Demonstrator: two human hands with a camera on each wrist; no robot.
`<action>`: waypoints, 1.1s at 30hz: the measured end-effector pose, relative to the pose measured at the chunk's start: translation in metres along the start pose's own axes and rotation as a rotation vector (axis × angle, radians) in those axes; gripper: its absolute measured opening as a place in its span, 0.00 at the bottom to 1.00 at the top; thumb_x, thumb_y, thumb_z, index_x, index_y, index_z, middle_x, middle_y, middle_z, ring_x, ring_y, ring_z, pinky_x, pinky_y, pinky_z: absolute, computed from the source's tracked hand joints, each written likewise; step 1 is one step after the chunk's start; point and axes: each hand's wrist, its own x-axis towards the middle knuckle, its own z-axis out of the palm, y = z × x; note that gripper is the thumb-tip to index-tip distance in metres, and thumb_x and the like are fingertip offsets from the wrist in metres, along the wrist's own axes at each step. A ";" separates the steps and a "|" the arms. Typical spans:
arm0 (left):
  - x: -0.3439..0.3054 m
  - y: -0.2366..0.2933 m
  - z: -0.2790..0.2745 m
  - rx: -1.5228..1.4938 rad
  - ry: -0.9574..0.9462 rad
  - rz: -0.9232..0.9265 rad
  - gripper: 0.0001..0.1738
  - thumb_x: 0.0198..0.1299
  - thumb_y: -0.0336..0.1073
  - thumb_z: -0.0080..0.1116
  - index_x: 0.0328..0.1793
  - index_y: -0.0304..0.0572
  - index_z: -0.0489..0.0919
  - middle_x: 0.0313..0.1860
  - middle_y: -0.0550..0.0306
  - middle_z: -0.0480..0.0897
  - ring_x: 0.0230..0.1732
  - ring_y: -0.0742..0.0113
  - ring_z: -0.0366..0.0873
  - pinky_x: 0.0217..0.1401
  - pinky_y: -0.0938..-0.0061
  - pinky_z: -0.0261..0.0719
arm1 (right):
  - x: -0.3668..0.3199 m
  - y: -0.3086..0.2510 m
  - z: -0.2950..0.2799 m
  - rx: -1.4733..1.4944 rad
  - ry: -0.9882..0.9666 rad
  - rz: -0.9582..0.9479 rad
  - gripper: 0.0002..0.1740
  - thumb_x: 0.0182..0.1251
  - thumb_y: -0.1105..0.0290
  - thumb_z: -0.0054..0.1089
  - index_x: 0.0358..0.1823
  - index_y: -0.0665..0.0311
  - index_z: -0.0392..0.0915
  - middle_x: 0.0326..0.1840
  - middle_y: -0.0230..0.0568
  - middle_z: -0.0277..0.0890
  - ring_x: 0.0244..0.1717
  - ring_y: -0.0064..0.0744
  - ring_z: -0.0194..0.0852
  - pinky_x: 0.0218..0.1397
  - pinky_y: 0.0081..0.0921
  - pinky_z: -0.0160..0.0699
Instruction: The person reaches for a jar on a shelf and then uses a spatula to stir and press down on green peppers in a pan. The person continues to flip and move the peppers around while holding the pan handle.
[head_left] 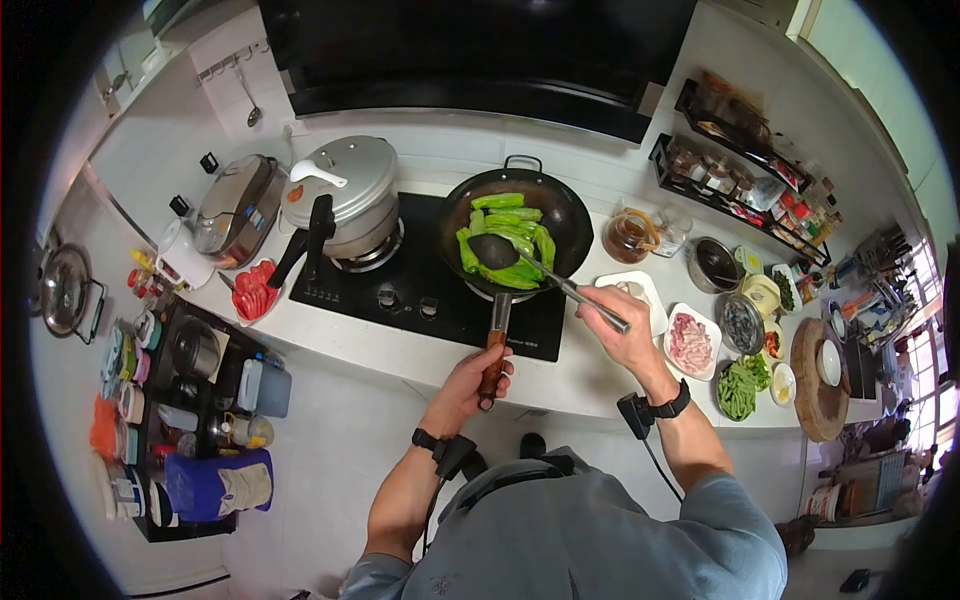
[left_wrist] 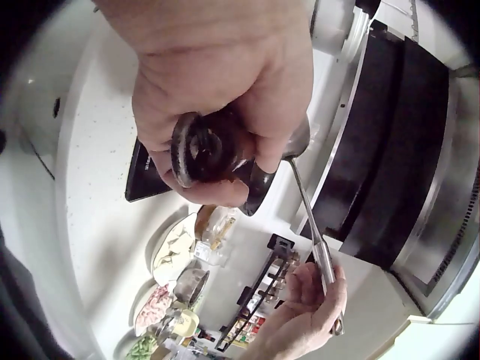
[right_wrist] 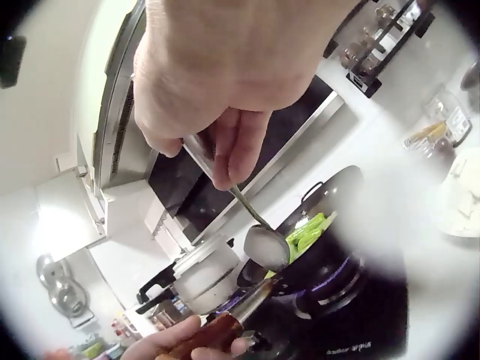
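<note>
A dark wok (head_left: pixel 570 215) sits on the right burner, holding long green peppers (head_left: pixel 515 225). My left hand (head_left: pixel 465 388) grips its wooden handle (head_left: pixel 490 378); in the left wrist view, the fingers of that hand (left_wrist: pixel 217 90) curl round the handle's end. With my right hand (head_left: pixel 622 335) I hold a metal ladle (head_left: pixel 565 287) by its shaft. The ladle's bowl (head_left: pixel 493 250) lies over the peppers. In the right wrist view, the ladle bowl (right_wrist: pixel 266 247) is at the wok's near side, beside the peppers (right_wrist: pixel 306 234).
A pressure cooker (head_left: pixel 350 190) occupies the left burner, its black handle jutting toward me. Sliced red food (head_left: pixel 254 290) lies on a plate at left. To the right stand a plate of raw sliced meat (head_left: pixel 690 340), cut green beans (head_left: pixel 737 390) and a round chopping board (head_left: pixel 818 395).
</note>
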 end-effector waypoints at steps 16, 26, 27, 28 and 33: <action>-0.004 0.002 0.008 0.059 0.080 -0.010 0.20 0.82 0.54 0.56 0.61 0.47 0.81 0.39 0.66 0.83 0.28 0.78 0.80 0.20 0.84 0.70 | 0.015 0.024 0.055 0.095 0.147 0.167 0.14 0.75 0.70 0.70 0.56 0.70 0.88 0.44 0.52 0.89 0.40 0.41 0.91 0.47 0.31 0.87; -0.007 0.007 0.009 0.027 0.071 -0.013 0.20 0.80 0.51 0.60 0.59 0.42 0.80 0.37 0.59 0.83 0.30 0.72 0.81 0.26 0.77 0.77 | 0.025 0.014 0.053 -0.065 -0.018 -0.183 0.16 0.69 0.75 0.73 0.57 0.65 0.85 0.46 0.49 0.86 0.41 0.53 0.90 0.41 0.39 0.90; -0.007 0.007 0.010 0.043 0.078 -0.023 0.20 0.80 0.51 0.59 0.59 0.42 0.80 0.37 0.59 0.83 0.29 0.72 0.80 0.26 0.78 0.77 | 0.031 0.016 0.051 -0.051 0.015 -0.191 0.16 0.69 0.75 0.73 0.57 0.65 0.85 0.46 0.50 0.86 0.41 0.53 0.89 0.41 0.40 0.90; -0.008 0.008 0.011 0.059 0.085 -0.033 0.20 0.80 0.52 0.59 0.59 0.41 0.80 0.37 0.59 0.83 0.29 0.73 0.80 0.26 0.78 0.77 | 0.036 0.023 0.052 -0.052 0.017 -0.193 0.16 0.69 0.75 0.73 0.57 0.65 0.85 0.46 0.50 0.86 0.41 0.53 0.89 0.41 0.40 0.90; -0.010 0.007 0.014 0.039 0.075 -0.006 0.20 0.80 0.51 0.59 0.59 0.42 0.80 0.37 0.60 0.83 0.29 0.73 0.80 0.26 0.79 0.77 | 0.060 0.054 0.058 -0.150 0.078 -0.172 0.15 0.70 0.75 0.72 0.57 0.65 0.85 0.48 0.51 0.86 0.43 0.55 0.89 0.44 0.42 0.90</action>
